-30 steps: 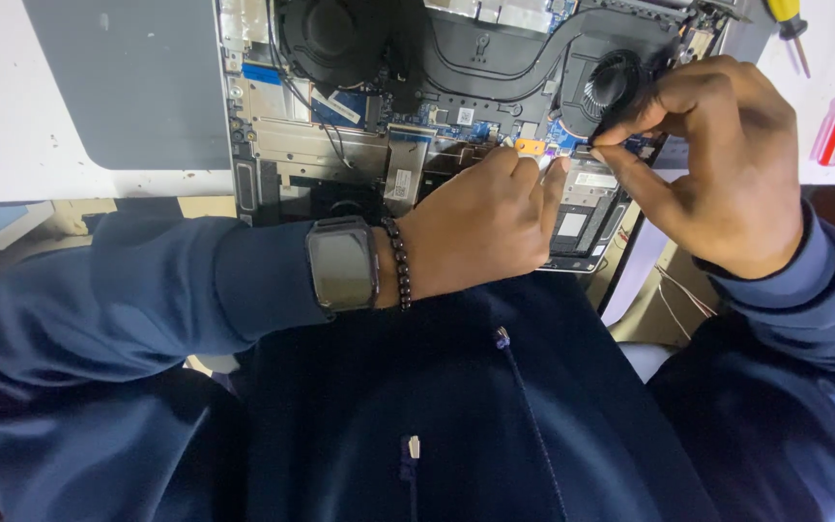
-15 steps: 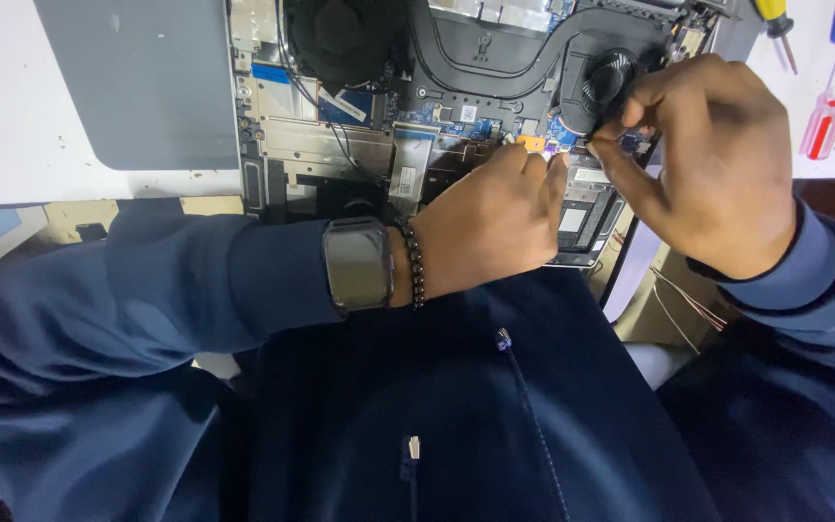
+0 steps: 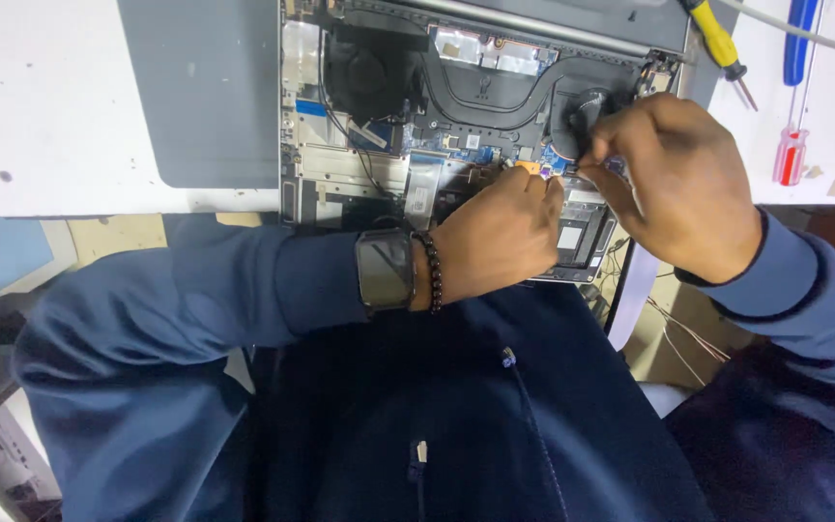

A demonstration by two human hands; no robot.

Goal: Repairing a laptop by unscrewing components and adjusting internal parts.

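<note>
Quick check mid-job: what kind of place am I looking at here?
Likely an electronics repair bench: an opened laptop with fans and heat pipe exposed lies on a white table, screwdrivers beside it, both hands working inside.

head view, steeply downward (close), above laptop [image 3: 475, 126]

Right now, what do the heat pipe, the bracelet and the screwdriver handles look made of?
Heat pipe: metal with a matte black finish, probably coated.
Bracelet: dark, slightly glossy round beads; stone, wood or plastic, unclear.
Screwdriver handles: yellow, blue, translucent red; smooth moulded plastic, by the look.
</note>
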